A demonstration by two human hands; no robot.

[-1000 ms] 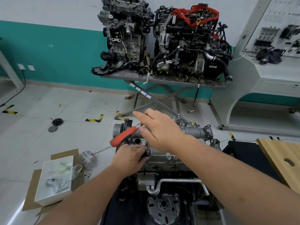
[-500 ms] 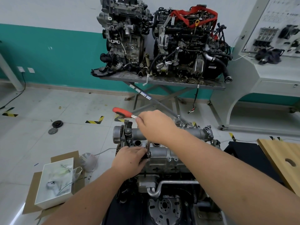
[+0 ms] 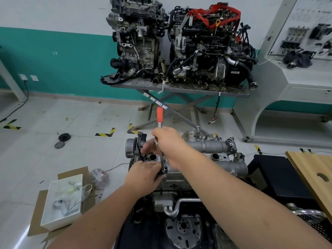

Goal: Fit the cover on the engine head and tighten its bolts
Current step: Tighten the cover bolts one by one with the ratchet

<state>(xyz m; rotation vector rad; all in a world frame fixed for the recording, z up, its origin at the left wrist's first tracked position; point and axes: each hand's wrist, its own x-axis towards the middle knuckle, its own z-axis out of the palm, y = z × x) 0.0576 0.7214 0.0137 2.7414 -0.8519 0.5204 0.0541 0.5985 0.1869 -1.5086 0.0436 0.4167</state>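
We are ratcheting a bolt down at the near-left corner of the cover.

The cover (image 3: 181, 169) sits on the engine head (image 3: 172, 180), its long axis running left to right across our view; the bolt being driven lies at its near-left edge, hidden under the socket; our right hand (image 3: 167, 141) is curled round the ratchet (image 3: 159, 121) just below its orange grip, which points away from us, so the next swing is sideways about the upright extension bar (image 3: 162, 161); our left hand (image 3: 143, 175), the nearer one, pinches the foot of that bar to steady it, though how tightly its fingers close we cannot quite tell.
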